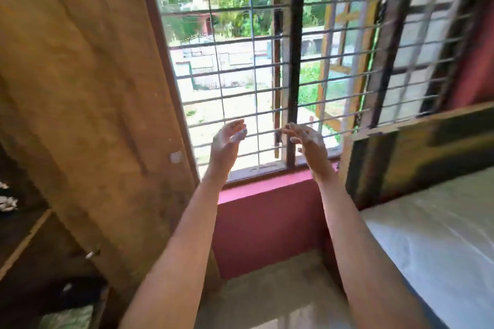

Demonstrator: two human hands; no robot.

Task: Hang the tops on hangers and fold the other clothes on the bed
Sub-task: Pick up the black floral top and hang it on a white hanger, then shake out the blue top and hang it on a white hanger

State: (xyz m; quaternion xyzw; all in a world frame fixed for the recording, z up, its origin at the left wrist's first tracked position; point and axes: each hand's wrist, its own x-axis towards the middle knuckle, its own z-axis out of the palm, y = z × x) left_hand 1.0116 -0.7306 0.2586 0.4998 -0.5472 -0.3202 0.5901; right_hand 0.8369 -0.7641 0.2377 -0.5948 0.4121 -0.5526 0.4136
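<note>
Both my arms reach forward toward a barred window. My left hand [227,141] is raised with fingers loosely spread, palm turned inward, holding nothing. My right hand [307,145] mirrors it a short gap away, fingers relaxed and empty. The bed [438,243] with a pale sheet lies at the right, with no clothes on the part I can see. No tops or hangers are in view.
An open wooden wardrobe door [88,104] stands at the left, with dark shelves [29,238] beyond it holding some light cloth. The window grille [267,69] is straight ahead above a red sill wall [267,222]. A wooden headboard [417,152] rises behind the bed. Bare floor lies between wardrobe and bed.
</note>
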